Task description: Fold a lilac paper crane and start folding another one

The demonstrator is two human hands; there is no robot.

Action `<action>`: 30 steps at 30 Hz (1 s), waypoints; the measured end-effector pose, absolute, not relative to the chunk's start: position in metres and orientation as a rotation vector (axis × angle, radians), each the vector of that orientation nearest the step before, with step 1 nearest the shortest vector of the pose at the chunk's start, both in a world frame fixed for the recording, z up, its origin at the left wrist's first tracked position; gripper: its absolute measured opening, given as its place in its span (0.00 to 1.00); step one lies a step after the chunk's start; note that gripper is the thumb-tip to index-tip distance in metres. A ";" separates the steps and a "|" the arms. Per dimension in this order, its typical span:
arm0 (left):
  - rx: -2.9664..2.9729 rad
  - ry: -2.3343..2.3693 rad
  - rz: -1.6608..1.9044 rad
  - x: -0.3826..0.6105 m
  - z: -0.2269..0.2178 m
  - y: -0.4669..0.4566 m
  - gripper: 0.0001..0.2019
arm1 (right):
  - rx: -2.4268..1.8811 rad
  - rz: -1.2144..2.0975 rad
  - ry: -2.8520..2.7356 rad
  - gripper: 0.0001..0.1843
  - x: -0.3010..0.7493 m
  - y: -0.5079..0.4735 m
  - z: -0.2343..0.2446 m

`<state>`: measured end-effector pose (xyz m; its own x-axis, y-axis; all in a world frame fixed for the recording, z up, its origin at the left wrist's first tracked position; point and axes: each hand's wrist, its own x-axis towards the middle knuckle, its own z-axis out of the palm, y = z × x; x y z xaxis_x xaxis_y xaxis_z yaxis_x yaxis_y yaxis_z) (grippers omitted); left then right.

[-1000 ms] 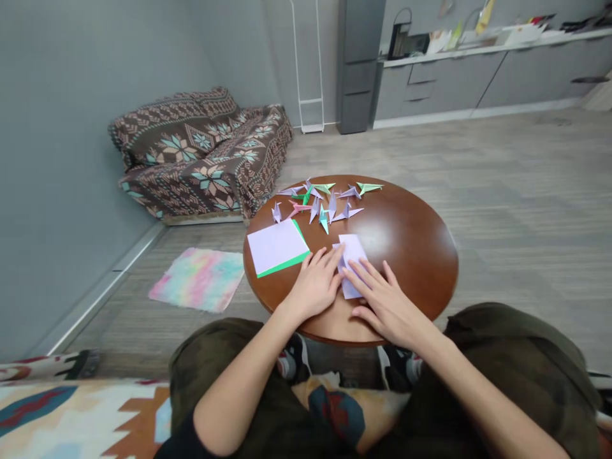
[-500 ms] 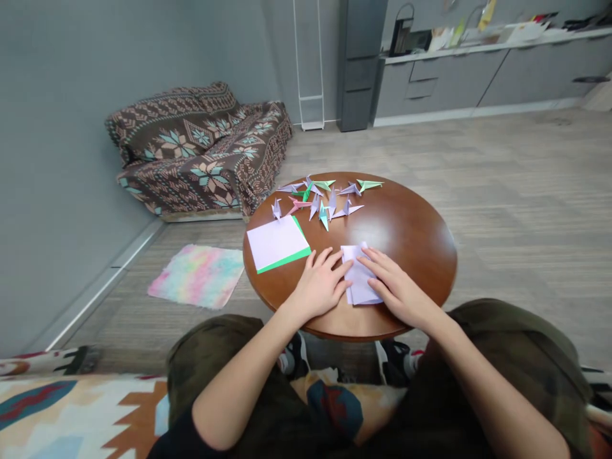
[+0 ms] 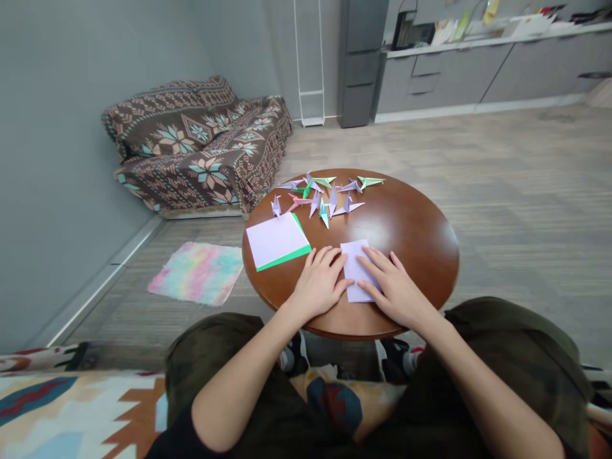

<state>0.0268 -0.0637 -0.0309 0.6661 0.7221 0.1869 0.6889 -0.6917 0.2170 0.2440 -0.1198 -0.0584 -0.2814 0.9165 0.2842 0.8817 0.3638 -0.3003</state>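
Grip: no pinch; the bare left hand point(image 3: 318, 285) and bare right hand point(image 3: 394, 287) lie open, fingers spread, pressing downward
Paper: pale lilac folded paper rectangle point(image 3: 354, 261) lies flat between both hands, nearer the front edge of the round polished brown wooden tabletop point(image 3: 411, 236)
Handling: probably light, thin and soft, easily creased; its free far corners look best for taking hold
Beside it: lilac paper square with a green edge point(image 3: 276, 240) near the tabletop's left edge
Beyond: small folded lilac, green and pink paper cranes point(image 3: 324, 213) along the far edge
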 end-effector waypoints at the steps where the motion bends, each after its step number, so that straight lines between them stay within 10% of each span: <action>1: 2.747 1.166 0.392 0.026 -0.031 -0.063 0.27 | -1.568 0.110 -2.228 0.32 0.244 -0.120 -0.059; 30: 2.701 1.094 0.364 0.025 -0.031 -0.060 0.27 | -1.610 0.071 -2.281 0.37 0.238 -0.120 -0.054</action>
<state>0.0248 -0.0597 -0.0306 0.6950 0.7033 0.1496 0.6528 -0.7043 0.2788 0.2383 -0.1196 -0.0541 -0.2955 0.9218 0.2507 0.9046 0.3544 -0.2369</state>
